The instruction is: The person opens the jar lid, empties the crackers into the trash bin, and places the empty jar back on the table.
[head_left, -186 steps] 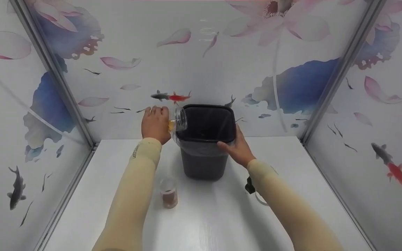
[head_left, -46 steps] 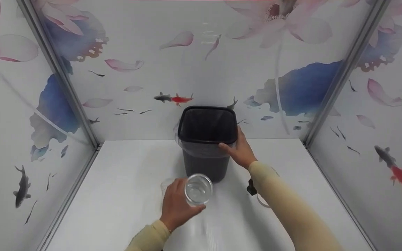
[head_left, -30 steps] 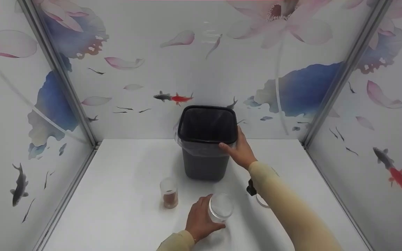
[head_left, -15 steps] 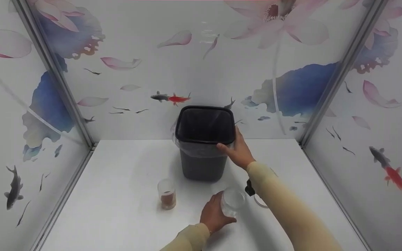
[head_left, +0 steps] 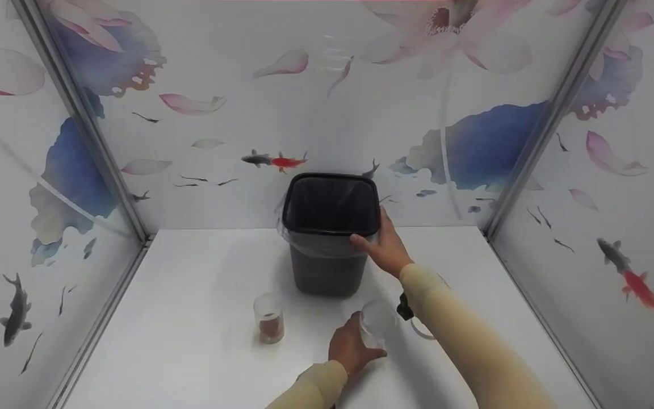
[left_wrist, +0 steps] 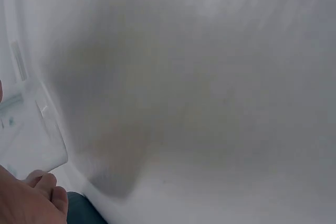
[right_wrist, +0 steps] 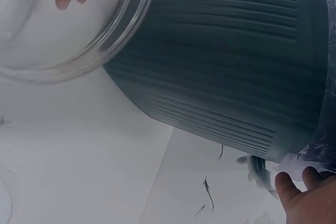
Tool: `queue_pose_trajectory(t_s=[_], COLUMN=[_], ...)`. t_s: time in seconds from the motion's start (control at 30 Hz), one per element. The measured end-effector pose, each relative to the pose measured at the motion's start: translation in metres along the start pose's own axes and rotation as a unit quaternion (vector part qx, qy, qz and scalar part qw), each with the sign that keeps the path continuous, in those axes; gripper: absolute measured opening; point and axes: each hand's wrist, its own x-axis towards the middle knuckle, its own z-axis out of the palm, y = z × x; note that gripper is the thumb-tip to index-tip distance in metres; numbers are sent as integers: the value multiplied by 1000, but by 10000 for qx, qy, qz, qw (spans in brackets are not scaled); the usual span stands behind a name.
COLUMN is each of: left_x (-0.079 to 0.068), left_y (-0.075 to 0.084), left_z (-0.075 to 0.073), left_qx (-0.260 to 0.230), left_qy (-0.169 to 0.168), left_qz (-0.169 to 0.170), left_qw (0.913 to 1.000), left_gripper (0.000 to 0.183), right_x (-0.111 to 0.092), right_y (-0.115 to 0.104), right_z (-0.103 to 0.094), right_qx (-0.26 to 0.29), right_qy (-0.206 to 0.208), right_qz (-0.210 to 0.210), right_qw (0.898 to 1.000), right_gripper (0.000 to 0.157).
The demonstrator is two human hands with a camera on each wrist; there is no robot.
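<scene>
My left hand (head_left: 352, 346) holds a clear glass jar (head_left: 376, 325), fingers on its far side and thumb on the near side. The jar is upright at the white table, right-front of the dark trash bin (head_left: 327, 267); its round clear rim looms large in the right wrist view. With my right hand (head_left: 386, 247) I grip the bin's right side near the rim, thumb at the front over the clear plastic liner (head_left: 321, 245). In the right wrist view, my right fingers (right_wrist: 310, 195) press on the liner by the bin's ribbed wall (right_wrist: 220, 72).
A small clear container (head_left: 269, 321) with brown contents stands on the table (head_left: 202, 318), left-front of the bin. A pale ring-shaped object (head_left: 422, 329) lies partly under my right forearm. Flower-and-fish printed panels enclose the back and both sides.
Earlier my left hand tipped the jar, something yellow in it, at the bin's left rim. It then brought the jar down toward me and rightward to the table. My right hand stayed on the bin.
</scene>
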Motion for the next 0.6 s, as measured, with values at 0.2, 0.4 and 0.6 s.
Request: queue_pose_trajectory(t_s=[0.2,0.4,0.6], left_x=[1,2,1], left_y=[3,-3,-7], left_z=[2,3,1], left_qx=[210,298,344], left_qy=[53,82,-33], left_qz=[-51,-158,-272], left_qw=[9998,9994,9990], left_gripper=[100,123,139], right_x=[0,-2,-1], right_y=[2,2,1], right_z=[0,0,-2], right_qx=[-14,49,4], right_qy=[30,62,0], right_qz=[-60,-118,-29], right_qw=[10000,9999,10000], right_gripper=[109,109,111])
